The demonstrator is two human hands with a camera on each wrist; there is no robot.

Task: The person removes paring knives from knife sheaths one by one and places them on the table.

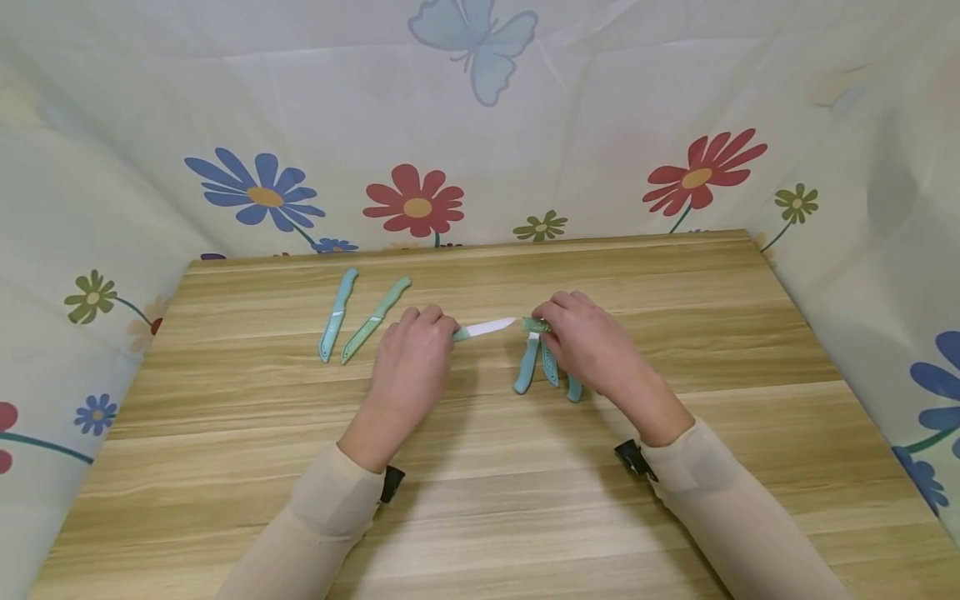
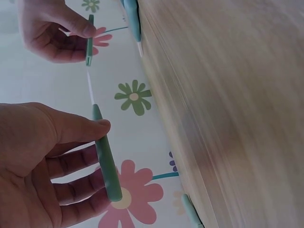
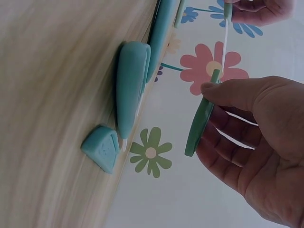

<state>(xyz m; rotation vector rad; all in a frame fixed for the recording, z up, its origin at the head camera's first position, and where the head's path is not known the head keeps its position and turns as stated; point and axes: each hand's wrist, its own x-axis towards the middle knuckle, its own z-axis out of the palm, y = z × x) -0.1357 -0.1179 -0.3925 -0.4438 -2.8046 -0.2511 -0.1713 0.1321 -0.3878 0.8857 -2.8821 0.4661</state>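
Observation:
My left hand (image 1: 414, 354) grips a small knife by its green handle (image 2: 107, 161), thumb on one side and fingers on the other. Its white blade (image 1: 491, 327) points right. A green knife sheath (image 3: 202, 118) is pinched between the thumb and fingers of my right hand (image 1: 592, 342). The blade's tip is close to the sheath's mouth; whether they touch I cannot tell. Below the right hand lie a blue-handled knife (image 1: 528, 365), a blue sheath (image 1: 550, 365) and another blue handle (image 1: 574, 388), partly hidden by that hand.
Left of my left hand, a blue knife (image 1: 339, 312) and a green knife (image 1: 377, 318) lie side by side in their sheaths on the wooden table (image 1: 480, 500). A flower-printed curtain (image 1: 585, 125) stands behind the table and along its sides.

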